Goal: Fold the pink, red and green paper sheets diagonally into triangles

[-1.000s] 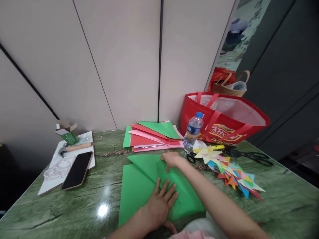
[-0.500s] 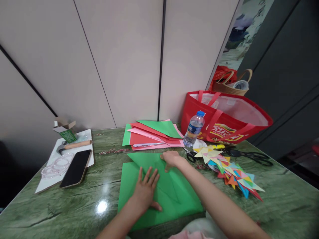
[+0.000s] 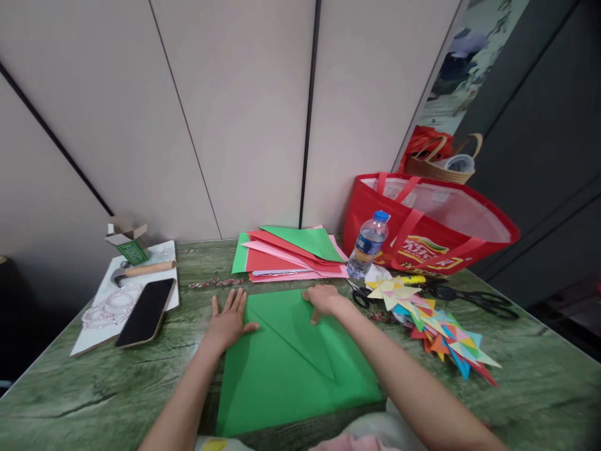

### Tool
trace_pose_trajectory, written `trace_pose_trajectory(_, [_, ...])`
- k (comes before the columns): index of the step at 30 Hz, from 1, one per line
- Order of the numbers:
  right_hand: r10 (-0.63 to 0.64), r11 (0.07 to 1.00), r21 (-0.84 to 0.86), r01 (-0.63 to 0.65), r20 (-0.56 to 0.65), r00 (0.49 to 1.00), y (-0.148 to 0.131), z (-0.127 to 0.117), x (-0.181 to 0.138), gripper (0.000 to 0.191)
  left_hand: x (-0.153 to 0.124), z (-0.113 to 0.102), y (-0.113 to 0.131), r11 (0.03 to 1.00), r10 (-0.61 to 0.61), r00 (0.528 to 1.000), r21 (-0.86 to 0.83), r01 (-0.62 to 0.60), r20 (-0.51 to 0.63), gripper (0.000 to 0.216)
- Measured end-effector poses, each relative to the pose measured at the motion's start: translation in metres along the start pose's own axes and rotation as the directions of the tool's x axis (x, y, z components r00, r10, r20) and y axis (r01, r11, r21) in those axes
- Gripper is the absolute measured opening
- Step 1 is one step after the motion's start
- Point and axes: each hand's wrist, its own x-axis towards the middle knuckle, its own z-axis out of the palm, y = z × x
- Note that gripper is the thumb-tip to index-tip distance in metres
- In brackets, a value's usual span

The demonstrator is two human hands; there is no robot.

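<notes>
A large sheet of green paper [image 3: 282, 388] lies on the table in front of me, its upper part folded over in a triangular flap [image 3: 300, 335] with a slanting edge. My left hand [image 3: 228, 321] is open, fingers spread and thumb out, at the sheet's upper left corner. At the top edge, my right hand [image 3: 323, 300] presses on the paper with its fingers curled together and the thumb lying on the sheet. Part of the sheet's right side is hidden by my right forearm.
Behind the sheet lies a stack of coloured paper [image 3: 291, 254]. Rightward are a water bottle [image 3: 367, 244], scissors [image 3: 360, 295], folded paper pieces [image 3: 436, 322] and a red bag [image 3: 432, 228]. On the left are a phone [image 3: 146, 312], a hammer [image 3: 148, 269], a bead string [image 3: 113, 307] and a small box [image 3: 130, 244].
My left hand has moved from the sheet's middle to its upper left corner. The raised corner of the flap now lies flatter. My right hand has stayed at the top edge.
</notes>
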Motion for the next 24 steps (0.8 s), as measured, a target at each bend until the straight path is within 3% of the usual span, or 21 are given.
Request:
trace_pose_trajectory(4, [0.0,1.0,0.006,0.0,0.001,1.0,0.0,0.0,0.0,0.058,-0.011,-0.005,0.019,0.999,0.033,0.999,0.018,-0.033,-0.008,0.082])
trace_pose_trajectory(8, [-0.002,1.0,0.011,0.002,0.0,1.0,0.0,-0.001,-0.001,0.057,-0.035,-0.004,0.068,0.975,0.224,0.974,-0.018,-0.224,0.043,0.106])
trace_pose_trajectory(9, [0.0,1.0,0.01,0.0,0.001,1.0,0.0,-0.002,-0.001,0.057,-0.043,-0.001,0.083,0.952,0.304,0.949,-0.039,-0.302,0.077,0.111])
trace_pose_trajectory(11, [0.005,1.0,0.009,-0.005,0.003,1.0,0.0,-0.002,-0.001,0.057,-0.058,0.008,0.112,0.857,0.514,0.848,-0.113,-0.503,0.128,0.107])
trace_pose_trajectory(12, [0.007,1.0,0.009,-0.007,0.003,1.0,0.0,-0.002,-0.001,0.057,-0.064,0.013,0.124,0.798,0.603,0.783,-0.143,-0.586,0.153,0.099])
trace_pose_trajectory(14, [0.01,1.0,0.01,-0.01,0.004,1.0,0.0,-0.002,-0.001,0.057,-0.075,0.02,0.14,0.737,0.672,0.731,-0.191,-0.648,0.116,0.078])
trace_pose_trajectory(17, [0.01,1.0,0.011,-0.01,0.003,1.0,0.0,-0.002,-0.002,0.059,-0.081,0.019,0.143,0.701,0.702,0.706,-0.268,-0.661,0.098,0.077])
trace_pose_trajectory(22, [0.013,1.0,0.013,-0.013,-0.003,1.0,0.0,0.002,-0.001,0.063,-0.074,-0.01,0.114,0.538,0.795,0.606,-0.5,-0.679,0.033,0.079])
trace_pose_trajectory(23, [0.014,1.0,0.013,-0.014,-0.007,1.0,0.001,0.003,0.0,0.064,-0.07,-0.015,0.106,0.516,0.783,0.621,-0.566,-0.643,0.008,0.084])
trace_pose_trajectory(24, [0.015,1.0,0.013,-0.015,-0.014,1.0,0.002,0.005,0.0,0.065,-0.065,-0.018,0.098,0.519,0.745,0.666,-0.61,-0.599,-0.021,0.085])
